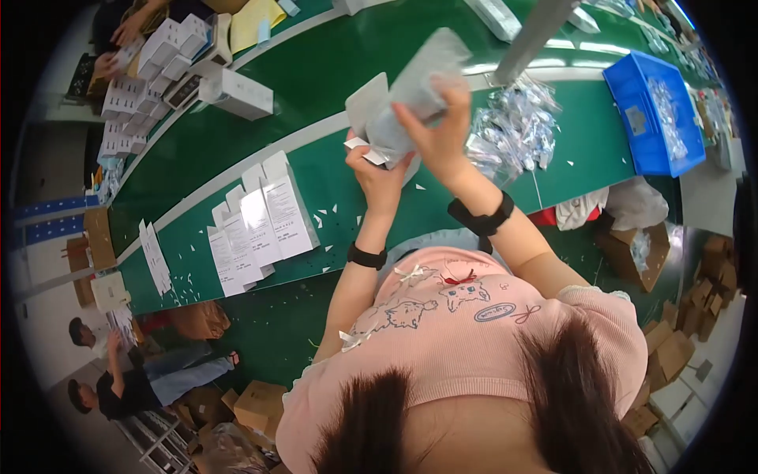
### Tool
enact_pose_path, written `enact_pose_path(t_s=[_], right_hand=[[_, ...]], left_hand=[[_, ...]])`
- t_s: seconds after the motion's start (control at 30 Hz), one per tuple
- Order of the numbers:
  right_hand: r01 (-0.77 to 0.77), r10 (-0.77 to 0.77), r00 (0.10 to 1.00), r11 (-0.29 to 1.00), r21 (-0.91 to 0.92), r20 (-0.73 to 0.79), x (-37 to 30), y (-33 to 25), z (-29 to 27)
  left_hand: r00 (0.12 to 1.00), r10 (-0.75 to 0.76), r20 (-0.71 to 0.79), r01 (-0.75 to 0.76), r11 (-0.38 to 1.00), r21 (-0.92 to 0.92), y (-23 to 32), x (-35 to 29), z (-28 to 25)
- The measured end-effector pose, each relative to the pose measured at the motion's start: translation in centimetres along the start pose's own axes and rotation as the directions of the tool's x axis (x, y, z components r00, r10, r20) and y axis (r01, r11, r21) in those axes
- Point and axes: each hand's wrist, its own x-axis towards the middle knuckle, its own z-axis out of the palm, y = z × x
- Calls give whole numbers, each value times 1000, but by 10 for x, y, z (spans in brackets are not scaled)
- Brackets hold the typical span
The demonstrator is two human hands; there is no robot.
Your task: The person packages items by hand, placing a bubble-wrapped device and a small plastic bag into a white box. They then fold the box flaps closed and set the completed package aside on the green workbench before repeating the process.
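Note:
Above the green table, my left hand (380,180) is closed around a white box (368,101) whose flaps stand open. In my right hand (442,130) is a pale item in a clear plastic bag (434,63), slightly blurred, held tilted against the box's opening. How far the bag reaches into the box is hidden by my fingers. Just right of my right hand lies a heap of small clear bags (517,126). Left of my left hand, several flat white printed boxes (264,213) overlap in a row on the table.
A blue bin (643,118) with small bags stands at the right end. Stacked white boxes (154,75) and a single white box (241,93) sit beyond the pale rail. White scraps (320,221) litter the table. Another person's hand (126,31) shows far left.

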Motion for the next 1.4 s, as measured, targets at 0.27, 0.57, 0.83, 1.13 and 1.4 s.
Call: enact_pose_path(t_s=[0.27,0.57,0.83,1.13,1.4], right_hand=[[428,-294,803,890,-158,519,-13,-4,-27],[155,37,933,856,-493,357,24,93,-97],[265,536,801,82,-961,267,47,219,-121],[497,362,782,128,-858,507,30,201,-121],[98,-58,744,995,-24,665,38,63,-76]], left_hand=[[999,7,-50,-5,999,34,4,-8,-1],[1000,-1,-31,1,1000,16,-40,-18,-29],[990,53,133,-62,996,68,2,16,-50],[991,13,130,-43,971,234,36,27,-48],[985,-149,84,144,987,70,14,31,-61]])
